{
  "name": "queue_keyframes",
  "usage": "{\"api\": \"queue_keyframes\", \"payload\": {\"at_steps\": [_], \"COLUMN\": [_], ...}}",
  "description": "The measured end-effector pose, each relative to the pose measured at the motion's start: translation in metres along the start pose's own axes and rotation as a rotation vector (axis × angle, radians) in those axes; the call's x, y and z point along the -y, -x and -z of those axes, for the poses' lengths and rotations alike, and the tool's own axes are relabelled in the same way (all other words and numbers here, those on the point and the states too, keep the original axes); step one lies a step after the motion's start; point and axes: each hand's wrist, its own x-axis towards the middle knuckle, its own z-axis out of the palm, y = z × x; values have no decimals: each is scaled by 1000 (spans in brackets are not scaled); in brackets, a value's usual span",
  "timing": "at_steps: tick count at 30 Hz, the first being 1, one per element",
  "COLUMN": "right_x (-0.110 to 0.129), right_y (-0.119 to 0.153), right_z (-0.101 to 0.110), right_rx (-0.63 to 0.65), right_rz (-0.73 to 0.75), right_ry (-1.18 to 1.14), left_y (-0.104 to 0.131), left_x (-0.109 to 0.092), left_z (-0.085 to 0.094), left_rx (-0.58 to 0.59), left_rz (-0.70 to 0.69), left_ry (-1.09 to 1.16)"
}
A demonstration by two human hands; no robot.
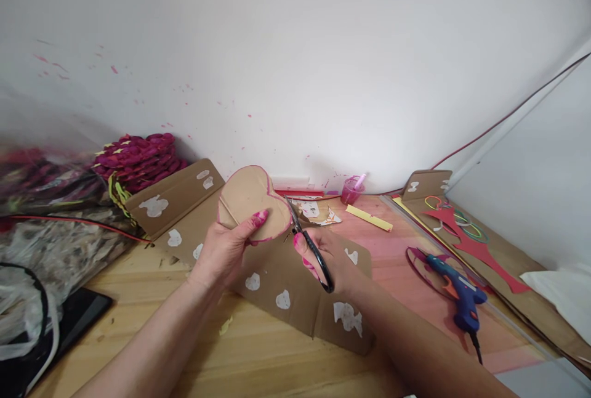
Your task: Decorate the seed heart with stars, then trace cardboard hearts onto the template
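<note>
My left hand (226, 249) holds a heart-shaped cardboard piece (252, 201) with a pink outline, thumb pressed on its front. My right hand (330, 259) grips black-handled scissors (310, 245), whose blades meet the right edge of the heart. Both hands hover above a flattened cardboard sheet (286, 278) marked with white torn patches, lying on the wooden floor.
A blue glue gun (457, 293) lies to the right on the pink-tinted floor. Red paper cutouts and coloured rings (466, 228) rest on cardboard at the far right. A pile of magenta flowers (138, 161) and plastic bags (41, 250) sit left. A small pink cup (351, 190) stands by the wall.
</note>
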Motion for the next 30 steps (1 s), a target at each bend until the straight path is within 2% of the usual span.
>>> {"api": "queue_keyframes", "payload": {"at_steps": [7, 20, 30], "right_x": [-1, -3, -3], "right_y": [-1, -1, -1], "right_z": [2, 3, 1], "right_rx": [26, 80, 95], "right_rz": [31, 110, 107], "right_ry": [43, 52, 18], "left_y": [-4, -4, -5], "left_x": [-3, -24, -24], "left_z": [4, 6, 7], "left_rx": [40, 103, 112], "left_rz": [-20, 26, 16], "left_ry": [-6, -116, -92]}}
